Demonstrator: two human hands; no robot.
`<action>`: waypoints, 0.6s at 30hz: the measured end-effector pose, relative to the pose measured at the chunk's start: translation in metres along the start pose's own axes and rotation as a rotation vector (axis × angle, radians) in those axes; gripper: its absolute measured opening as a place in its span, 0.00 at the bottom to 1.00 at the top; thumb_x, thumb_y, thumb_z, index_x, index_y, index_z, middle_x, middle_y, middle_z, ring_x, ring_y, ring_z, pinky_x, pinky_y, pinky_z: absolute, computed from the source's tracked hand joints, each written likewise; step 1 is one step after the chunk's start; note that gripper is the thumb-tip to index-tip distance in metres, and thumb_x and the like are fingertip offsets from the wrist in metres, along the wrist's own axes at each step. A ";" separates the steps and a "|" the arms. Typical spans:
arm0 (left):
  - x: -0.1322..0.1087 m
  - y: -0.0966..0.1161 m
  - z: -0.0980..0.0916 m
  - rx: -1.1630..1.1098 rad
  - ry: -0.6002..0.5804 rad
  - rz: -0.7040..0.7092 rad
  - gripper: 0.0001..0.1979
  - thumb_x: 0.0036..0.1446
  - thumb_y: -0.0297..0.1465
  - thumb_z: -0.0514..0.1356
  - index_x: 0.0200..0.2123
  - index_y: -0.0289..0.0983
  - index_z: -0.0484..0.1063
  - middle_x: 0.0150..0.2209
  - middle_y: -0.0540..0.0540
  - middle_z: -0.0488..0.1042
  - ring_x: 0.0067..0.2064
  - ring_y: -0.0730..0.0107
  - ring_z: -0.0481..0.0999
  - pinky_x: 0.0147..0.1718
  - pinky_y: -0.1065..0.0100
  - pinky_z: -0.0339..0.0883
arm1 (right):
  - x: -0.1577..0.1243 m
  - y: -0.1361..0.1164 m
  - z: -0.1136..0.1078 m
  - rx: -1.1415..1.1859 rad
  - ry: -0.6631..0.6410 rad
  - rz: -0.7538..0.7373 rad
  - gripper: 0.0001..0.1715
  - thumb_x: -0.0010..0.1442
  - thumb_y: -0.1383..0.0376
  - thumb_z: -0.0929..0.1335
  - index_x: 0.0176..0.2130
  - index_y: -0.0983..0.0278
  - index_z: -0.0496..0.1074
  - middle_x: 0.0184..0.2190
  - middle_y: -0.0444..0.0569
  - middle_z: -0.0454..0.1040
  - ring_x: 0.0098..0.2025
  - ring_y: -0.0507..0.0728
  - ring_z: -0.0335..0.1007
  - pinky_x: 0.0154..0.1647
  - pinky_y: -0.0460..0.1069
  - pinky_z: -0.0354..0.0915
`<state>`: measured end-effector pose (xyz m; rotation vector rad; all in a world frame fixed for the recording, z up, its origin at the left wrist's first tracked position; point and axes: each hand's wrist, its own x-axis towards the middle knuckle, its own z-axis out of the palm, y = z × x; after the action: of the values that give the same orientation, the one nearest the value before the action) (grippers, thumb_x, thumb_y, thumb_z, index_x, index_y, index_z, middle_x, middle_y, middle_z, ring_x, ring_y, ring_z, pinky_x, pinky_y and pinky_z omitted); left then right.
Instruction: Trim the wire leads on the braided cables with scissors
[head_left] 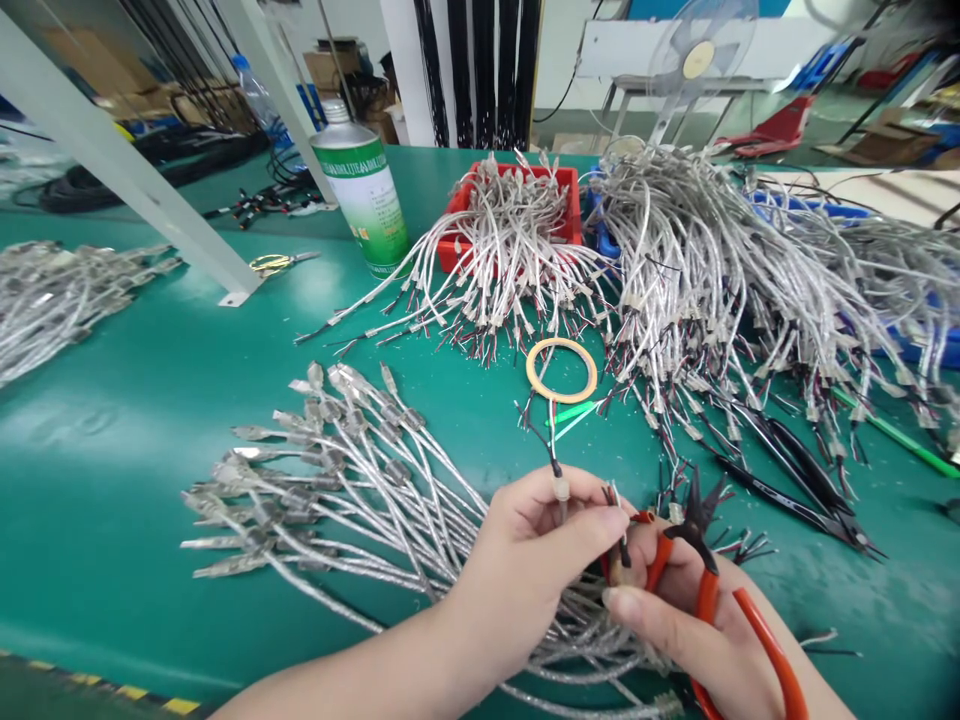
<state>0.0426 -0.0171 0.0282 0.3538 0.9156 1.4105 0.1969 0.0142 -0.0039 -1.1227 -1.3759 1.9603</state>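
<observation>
My left hand (536,555) pinches a thin silver cable end (559,487) whose short coloured wire tips stick up between the fingers. My right hand (679,620) grips orange-handled pliers (705,580), the black jaws pointing up just right of the cable end, and its thumb touches the wires. Beneath both hands lies a fanned bundle of silver cables with metal-sleeved ends (330,480) on the green table (150,400).
A large heap of silver cables (712,270) spills from a red bin (574,205) and blue bins. A ring of tape (561,370), green-labelled bottle (364,190), scissors (281,262), black tweezers (795,480) and a white frame leg (135,185) stand around. Another cable pile (52,295) lies left.
</observation>
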 end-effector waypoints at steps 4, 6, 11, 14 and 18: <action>0.000 0.001 0.002 -0.010 0.004 -0.019 0.06 0.51 0.29 0.67 0.27 0.36 0.73 0.24 0.52 0.76 0.18 0.84 0.56 0.20 0.74 0.48 | 0.000 -0.001 0.001 -0.010 -0.041 0.023 0.18 0.53 0.51 0.77 0.28 0.60 0.72 0.24 0.41 0.71 0.28 0.56 0.66 0.30 0.49 0.67; 0.000 0.001 0.001 -0.013 -0.024 -0.028 0.07 0.52 0.31 0.66 0.28 0.36 0.72 0.23 0.50 0.77 0.18 0.84 0.55 0.19 0.74 0.47 | 0.001 -0.002 0.001 -0.025 -0.061 0.043 0.17 0.53 0.51 0.77 0.29 0.59 0.73 0.26 0.42 0.70 0.29 0.57 0.66 0.31 0.50 0.68; 0.001 0.001 -0.001 -0.008 -0.034 -0.023 0.06 0.52 0.30 0.67 0.28 0.36 0.73 0.24 0.49 0.78 0.18 0.84 0.57 0.20 0.75 0.50 | 0.003 -0.004 -0.002 -0.079 -0.104 0.059 0.19 0.53 0.49 0.76 0.28 0.59 0.70 0.26 0.42 0.66 0.29 0.58 0.62 0.30 0.51 0.66; 0.001 0.000 0.000 -0.044 -0.043 -0.036 0.06 0.51 0.29 0.67 0.27 0.35 0.73 0.23 0.49 0.78 0.18 0.83 0.60 0.21 0.74 0.54 | 0.003 -0.006 -0.004 -0.105 -0.135 0.074 0.18 0.54 0.51 0.75 0.28 0.59 0.69 0.25 0.43 0.66 0.28 0.58 0.62 0.30 0.51 0.65; 0.000 0.000 0.001 -0.077 -0.046 -0.056 0.07 0.50 0.29 0.69 0.26 0.35 0.73 0.23 0.49 0.78 0.18 0.82 0.63 0.21 0.75 0.57 | 0.002 -0.008 -0.003 -0.114 -0.138 0.062 0.19 0.54 0.51 0.75 0.28 0.59 0.69 0.25 0.43 0.65 0.29 0.58 0.61 0.30 0.51 0.66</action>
<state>0.0431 -0.0166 0.0285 0.2988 0.8253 1.3768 0.1976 0.0202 0.0025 -1.1108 -1.5597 2.0584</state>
